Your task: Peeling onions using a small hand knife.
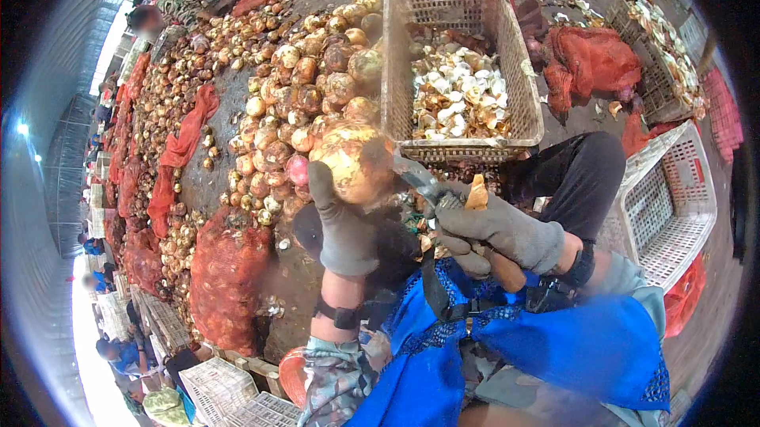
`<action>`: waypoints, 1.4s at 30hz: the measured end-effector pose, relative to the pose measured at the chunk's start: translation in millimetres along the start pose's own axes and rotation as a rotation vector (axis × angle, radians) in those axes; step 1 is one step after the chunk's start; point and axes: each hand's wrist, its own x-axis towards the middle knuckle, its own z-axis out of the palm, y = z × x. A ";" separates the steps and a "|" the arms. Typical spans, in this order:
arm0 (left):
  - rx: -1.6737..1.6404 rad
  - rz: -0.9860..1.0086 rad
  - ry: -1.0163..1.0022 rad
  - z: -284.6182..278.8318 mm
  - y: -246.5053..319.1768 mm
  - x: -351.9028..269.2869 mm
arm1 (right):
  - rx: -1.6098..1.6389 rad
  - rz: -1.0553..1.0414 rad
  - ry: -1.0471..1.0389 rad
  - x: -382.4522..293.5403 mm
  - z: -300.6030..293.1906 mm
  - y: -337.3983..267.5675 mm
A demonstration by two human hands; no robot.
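A large yellow-brown onion rests in my left hand, which wears a grey glove with the thumb along the onion's near left side. My right hand, also gloved, is closed around the wooden handle of a knife. The knife's dirty metal blade reaches to the onion's right side; whether it cuts in is hard to tell. A tan piece, perhaps onion skin, sticks up at my right hand. Just beyond the hands stands a plastic crate holding white and brown peelings.
Heaped onions cover the ground to the left, with a full red mesh sack nearer. An empty white crate tilts at right. Beyond it lie red mesh bags and a crate of peelings. Other people sit along the far left.
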 end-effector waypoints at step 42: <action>-0.012 0.251 0.034 -76.6 -71.7 -2.6 | -0.689 -0.446 0.730 72.0 -89.6 -55.2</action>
